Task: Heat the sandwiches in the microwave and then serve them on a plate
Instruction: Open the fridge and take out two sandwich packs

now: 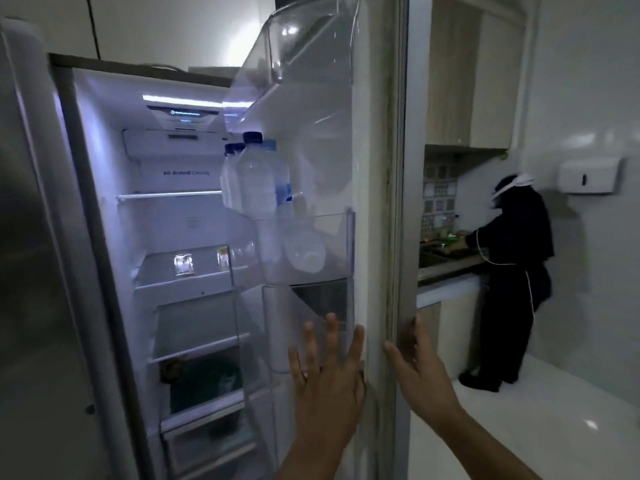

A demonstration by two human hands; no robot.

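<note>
Holding tall white fridge door (377, 202) open: right hand (420, 365) gripping its edge, left hand (327, 372) spread flat, holding nothing. Risking clear blue-capped water bottles (254, 178) rattling out if swinging hard. Not spotting sandwiches yet.

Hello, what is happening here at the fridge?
A person stands at an open fridge. The right hand grips the edge of the fridge door; the left hand is spread flat against the door's inner side. Water bottles stand in a door bin. No sandwiches are clearly visible. Another person works at the counter behind.
</note>
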